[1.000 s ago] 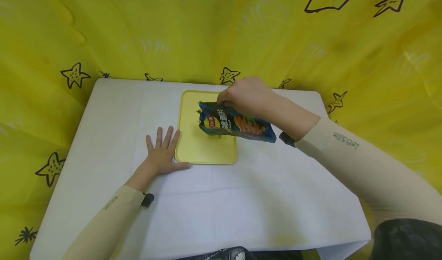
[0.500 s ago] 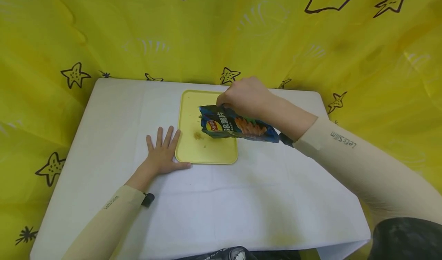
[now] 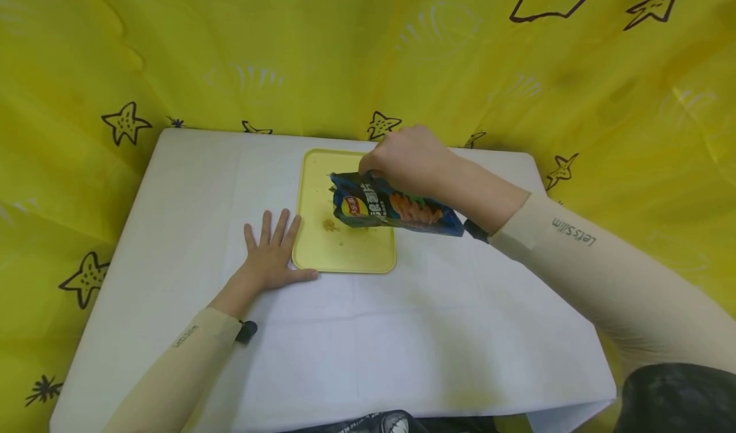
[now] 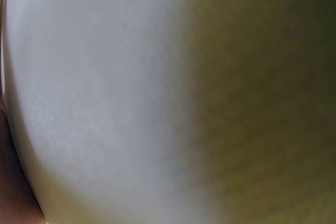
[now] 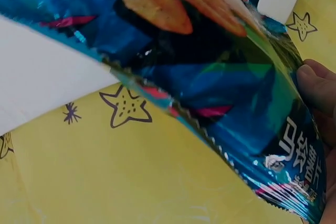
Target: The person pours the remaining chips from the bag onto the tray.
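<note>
A blue chip bag (image 3: 397,204) with a red and yellow logo hangs tilted over a yellow tray (image 3: 368,264), its torn end toward the left. My right hand (image 3: 411,158) pinches the bag along its upper edge; in the right wrist view the thumb and fingers (image 5: 317,85) hold the bag's side. Small crumbs (image 3: 330,225) lie on the tray beneath the bag's torn end. My left hand (image 3: 268,260) lies flat with its fingers spread at the tray's left edge, the thumb by the near-left corner. The left wrist view is mostly blurred cloth.
A white cloth (image 3: 356,331) covers the table under the tray. Behind and beside the table hangs a yellow curtain (image 3: 322,56) printed with starfish. Dark clothing (image 3: 397,423) shows at the table's near edge.
Crumbs now show on the tray below the bag's torn end. The bag has tipped and shifted slightly in my right hand. My left hand has stayed in place.
</note>
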Demonstrator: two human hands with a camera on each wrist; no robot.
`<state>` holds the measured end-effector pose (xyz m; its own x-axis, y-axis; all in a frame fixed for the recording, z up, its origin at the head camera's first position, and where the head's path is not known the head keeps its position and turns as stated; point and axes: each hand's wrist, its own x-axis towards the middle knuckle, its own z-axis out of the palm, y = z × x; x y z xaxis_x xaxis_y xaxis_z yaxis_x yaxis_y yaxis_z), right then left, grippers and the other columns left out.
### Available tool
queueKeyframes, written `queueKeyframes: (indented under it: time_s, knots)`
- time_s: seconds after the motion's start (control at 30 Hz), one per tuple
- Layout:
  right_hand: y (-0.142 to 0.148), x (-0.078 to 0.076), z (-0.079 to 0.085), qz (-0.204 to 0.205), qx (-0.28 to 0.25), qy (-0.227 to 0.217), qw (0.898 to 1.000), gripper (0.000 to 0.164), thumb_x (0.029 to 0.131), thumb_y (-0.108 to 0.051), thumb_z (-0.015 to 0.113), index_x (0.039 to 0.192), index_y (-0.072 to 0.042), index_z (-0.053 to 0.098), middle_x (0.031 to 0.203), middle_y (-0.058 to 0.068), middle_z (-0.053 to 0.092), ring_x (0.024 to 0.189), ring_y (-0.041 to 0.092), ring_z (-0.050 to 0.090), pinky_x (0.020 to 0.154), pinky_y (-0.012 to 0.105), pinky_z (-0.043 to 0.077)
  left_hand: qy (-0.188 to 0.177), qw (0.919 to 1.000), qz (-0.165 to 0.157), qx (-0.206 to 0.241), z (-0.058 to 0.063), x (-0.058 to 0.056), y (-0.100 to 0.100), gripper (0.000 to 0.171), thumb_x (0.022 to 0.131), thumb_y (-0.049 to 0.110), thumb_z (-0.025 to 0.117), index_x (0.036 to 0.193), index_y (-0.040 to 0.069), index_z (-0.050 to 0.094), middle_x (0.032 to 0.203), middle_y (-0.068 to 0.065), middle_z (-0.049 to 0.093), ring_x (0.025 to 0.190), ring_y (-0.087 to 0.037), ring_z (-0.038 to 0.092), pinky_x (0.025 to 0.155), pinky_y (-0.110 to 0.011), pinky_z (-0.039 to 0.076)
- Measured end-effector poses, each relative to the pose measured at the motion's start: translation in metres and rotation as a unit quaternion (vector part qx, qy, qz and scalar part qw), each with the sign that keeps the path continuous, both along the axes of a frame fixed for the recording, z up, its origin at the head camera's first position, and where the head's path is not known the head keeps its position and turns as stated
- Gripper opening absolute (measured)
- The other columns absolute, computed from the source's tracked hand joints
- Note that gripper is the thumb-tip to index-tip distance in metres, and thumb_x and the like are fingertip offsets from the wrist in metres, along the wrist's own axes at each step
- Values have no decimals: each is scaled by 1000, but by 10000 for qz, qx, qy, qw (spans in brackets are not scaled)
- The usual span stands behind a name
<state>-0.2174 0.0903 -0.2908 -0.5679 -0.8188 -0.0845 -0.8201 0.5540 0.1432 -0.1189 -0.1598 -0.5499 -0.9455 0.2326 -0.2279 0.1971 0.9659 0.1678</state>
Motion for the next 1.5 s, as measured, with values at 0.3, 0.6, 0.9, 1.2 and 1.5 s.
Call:
queueKeyframes:
  time_s: [0.3,0.6,0.9,1.2,1.5]
  knots:
    - [1,1,2,-7,54,24,10000,17,87,-18,61,90,-31,72,63,-8,59,53,16,48,44,33,38,44,10000,-33,80,0,1,1,124,57,93,30,147,19,-13,152,-9,-16,133,-38,-24,93,-66,-18]
    - [1,2,4,12,109,3,9999,17,83,-18,67,93,-31,71,68,-9,61,54,15,49,44,33,39,-13,10000,-10,33,-2,0,0,124,57,94,30,146,19,-13,152,-9,-16,133,-38,-24,93,-65,-20]
    - [2,3,4,43,114,113,9999,22,85,-14,62,92,-33,71,64,-8,59,51,16,47,41,33,37,-25,10000,-38,55,1,0,2,124,57,93,31,146,19,-13,152,-9,-16,134,-39,-23,94,-66,-18]
    - [-1,5,3,90,286,130,9995,29,85,-8,59,94,-33,71,64,-8,59,51,15,46,39,32,37,31,9999,-70,69,1,1,0,124,58,93,31,146,18,-13,152,-9,-18,133,-39,-24,93,-67,-18]
    - [-2,5,3,240,127,272,9993,17,83,-15,66,87,-31,71,60,-9,55,49,15,46,42,34,40,136,9998,-87,73,-4,0,-1,124,57,93,29,146,19,-14,152,-9,-19,133,-39,-24,92,-66,-19]
